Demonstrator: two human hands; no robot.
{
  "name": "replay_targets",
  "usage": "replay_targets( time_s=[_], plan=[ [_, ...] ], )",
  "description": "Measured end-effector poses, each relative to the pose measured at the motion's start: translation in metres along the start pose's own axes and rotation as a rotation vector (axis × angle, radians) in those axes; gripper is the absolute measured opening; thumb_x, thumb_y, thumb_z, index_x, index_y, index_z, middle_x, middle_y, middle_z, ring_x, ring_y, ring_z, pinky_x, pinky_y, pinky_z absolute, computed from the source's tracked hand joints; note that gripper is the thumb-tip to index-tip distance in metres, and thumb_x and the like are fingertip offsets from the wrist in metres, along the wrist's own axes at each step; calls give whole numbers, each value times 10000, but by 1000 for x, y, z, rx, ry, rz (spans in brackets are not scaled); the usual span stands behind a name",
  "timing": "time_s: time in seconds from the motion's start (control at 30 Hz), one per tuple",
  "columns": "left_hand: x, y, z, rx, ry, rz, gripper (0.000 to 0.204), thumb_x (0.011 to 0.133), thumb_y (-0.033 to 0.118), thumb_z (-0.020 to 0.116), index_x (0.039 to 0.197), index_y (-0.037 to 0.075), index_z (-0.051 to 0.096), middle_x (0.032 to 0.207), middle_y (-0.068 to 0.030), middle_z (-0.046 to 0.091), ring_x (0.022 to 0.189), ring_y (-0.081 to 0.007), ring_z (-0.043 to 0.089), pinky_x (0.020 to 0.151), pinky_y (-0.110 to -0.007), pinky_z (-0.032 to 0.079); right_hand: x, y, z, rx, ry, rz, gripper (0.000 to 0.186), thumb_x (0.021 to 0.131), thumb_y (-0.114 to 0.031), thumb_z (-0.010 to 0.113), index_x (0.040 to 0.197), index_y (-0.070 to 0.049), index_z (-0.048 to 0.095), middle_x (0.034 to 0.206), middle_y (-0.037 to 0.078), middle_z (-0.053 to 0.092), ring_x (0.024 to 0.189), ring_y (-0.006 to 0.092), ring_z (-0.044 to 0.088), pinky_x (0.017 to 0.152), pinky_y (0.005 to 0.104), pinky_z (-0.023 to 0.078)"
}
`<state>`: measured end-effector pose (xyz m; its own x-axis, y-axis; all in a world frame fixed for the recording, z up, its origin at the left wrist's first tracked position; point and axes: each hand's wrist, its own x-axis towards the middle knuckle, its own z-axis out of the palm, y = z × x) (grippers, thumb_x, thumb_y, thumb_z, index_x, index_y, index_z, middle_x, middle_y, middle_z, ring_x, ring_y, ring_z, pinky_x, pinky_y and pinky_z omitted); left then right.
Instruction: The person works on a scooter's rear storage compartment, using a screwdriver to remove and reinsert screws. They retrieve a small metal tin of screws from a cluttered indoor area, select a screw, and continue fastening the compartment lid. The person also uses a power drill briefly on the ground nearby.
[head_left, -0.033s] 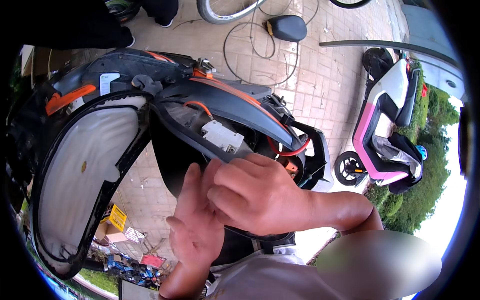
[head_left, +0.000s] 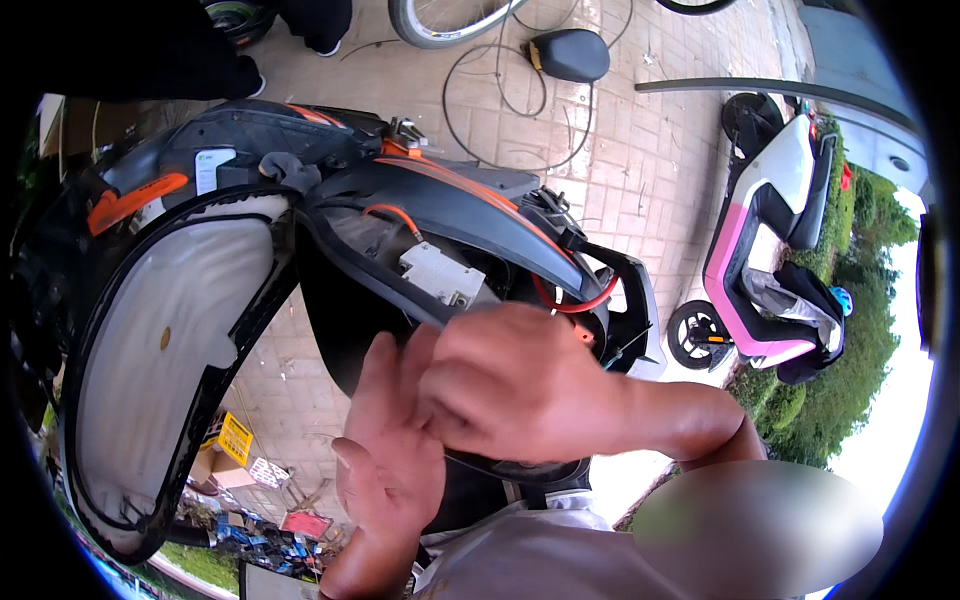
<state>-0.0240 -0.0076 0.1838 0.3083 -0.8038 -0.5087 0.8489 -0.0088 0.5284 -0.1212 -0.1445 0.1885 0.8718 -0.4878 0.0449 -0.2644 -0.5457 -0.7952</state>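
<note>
My left hand [head_left: 392,455] is turned palm up with its fingers stretched out, in front of the dark scooter body. My right hand [head_left: 505,385] is closed in a pinch over the left palm and touches it. Whatever the right fingers hold, if anything, is hidden and smeared by motion. Just beyond my hands lies the open bay of a scooter [head_left: 430,205] with orange stripes. In it sit a silver metal box [head_left: 442,274], an orange cable [head_left: 398,215] and a red cable [head_left: 590,305]. The raised seat [head_left: 170,340] shows its pale underside at the left.
A detached black saddle [head_left: 568,55] and a looped dark cable [head_left: 447,115] lie on the brick paving. Another person's legs [head_left: 315,25] stand at the upper left. A pink and white scooter [head_left: 727,245] is parked at the right. Boxes [head_left: 230,450] and clutter lie lower left.
The right hand has shifted and turned slightly over the left palm, its knuckles now more blurred. The left hand keeps almost the same place. The whole view has moved a little.
</note>
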Motion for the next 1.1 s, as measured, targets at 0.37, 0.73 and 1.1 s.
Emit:
replay_targets(
  time_s=[0.37, 0.73, 1.1],
  plan=[
    [83, -84, -71, -184, 463, -386, 376, 963, 228, 483, 1247, -15, 528, 1200, -106, 596, 1113, -229, 581, 963, -389, 468, 3, 132, 44, 13, -110, 285, 112, 804, -79, 660, 907, -34, 667, 907, 83, 558, 977, 254, 538, 880, 382, 405],
    [90, -96, -75, -314, 440, -409, 412, 921, 189, 548, 1271, -22, 493, 1210, -139, 573, 1088, -258, 592, 947, -412, 488, 3, 133, 42, 55, -157, 308, 122, 818, -88, 668, 928, -36, 679, 925, 71, 564, 979, 234, 541, 922, 372, 370],
    [91, -98, -78, -378, 394, -440, 460, 900, 245, 585, 1259, -30, 502, 1201, -136, 584, 1088, -258, 595, 948, -419, 484, 6, 142, 46, 64, -103, 252, 130, 733, -64, 710, 847, -12, 675, 879, 98, 589, 877, 273, 588, 765, 365, 474]
  ],
)
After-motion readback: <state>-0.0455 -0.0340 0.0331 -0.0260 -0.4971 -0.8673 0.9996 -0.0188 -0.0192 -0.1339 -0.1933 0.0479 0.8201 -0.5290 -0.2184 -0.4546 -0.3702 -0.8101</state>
